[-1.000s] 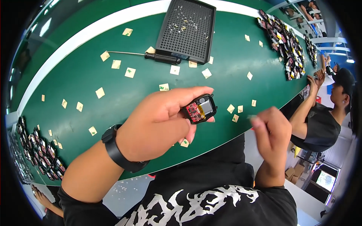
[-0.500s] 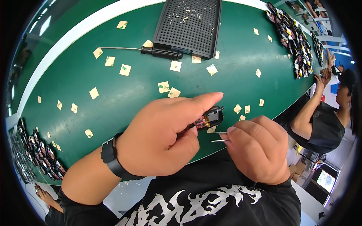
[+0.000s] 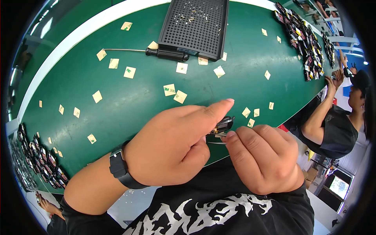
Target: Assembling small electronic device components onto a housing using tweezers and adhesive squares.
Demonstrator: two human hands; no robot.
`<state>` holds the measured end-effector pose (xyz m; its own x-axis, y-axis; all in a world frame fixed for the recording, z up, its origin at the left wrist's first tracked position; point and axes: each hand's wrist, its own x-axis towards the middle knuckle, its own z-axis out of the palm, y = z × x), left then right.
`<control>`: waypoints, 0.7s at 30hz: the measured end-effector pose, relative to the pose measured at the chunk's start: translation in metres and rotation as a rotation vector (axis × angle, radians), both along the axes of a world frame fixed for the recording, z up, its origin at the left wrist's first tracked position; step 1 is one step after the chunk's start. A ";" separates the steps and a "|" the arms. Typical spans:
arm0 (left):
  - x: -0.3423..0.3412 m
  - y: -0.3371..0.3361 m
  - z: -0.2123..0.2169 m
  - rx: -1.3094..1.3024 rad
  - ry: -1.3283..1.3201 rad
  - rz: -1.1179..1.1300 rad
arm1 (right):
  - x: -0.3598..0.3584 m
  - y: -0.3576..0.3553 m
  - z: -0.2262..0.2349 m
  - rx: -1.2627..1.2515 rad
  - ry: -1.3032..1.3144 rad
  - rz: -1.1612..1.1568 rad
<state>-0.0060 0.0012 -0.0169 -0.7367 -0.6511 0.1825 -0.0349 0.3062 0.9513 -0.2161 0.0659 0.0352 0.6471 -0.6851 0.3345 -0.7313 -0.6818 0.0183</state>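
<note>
My left hand (image 3: 172,145), with a black watch strap at its wrist, is closed around a small black electronic device (image 3: 224,124). Most of the device is hidden behind the fingers; its rounded dark end sticks out past them. Pinched in my right hand (image 3: 266,158) is a pair of metal tweezers (image 3: 216,143), its two thin legs apart and pointing left. One leg reaches the underside of the device, though I cannot tell whether it touches.
A black perforated tray (image 3: 192,35) with small metal pins stands at the far middle, a black-handled screwdriver (image 3: 167,54) before it. Beige paper squares (image 3: 129,72) dot the green table. Rows of devices lie left (image 3: 41,158) and right (image 3: 303,43). A co-worker (image 3: 333,117) sits at right.
My right hand has moved left, bringing the tweezers to the device. The device has tilted in my left hand, so its inside with the red and yellow parts shows less.
</note>
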 end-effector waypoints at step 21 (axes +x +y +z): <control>-0.005 -0.006 0.008 0.036 -0.087 -0.018 | -0.045 0.014 0.018 0.160 -0.228 -0.291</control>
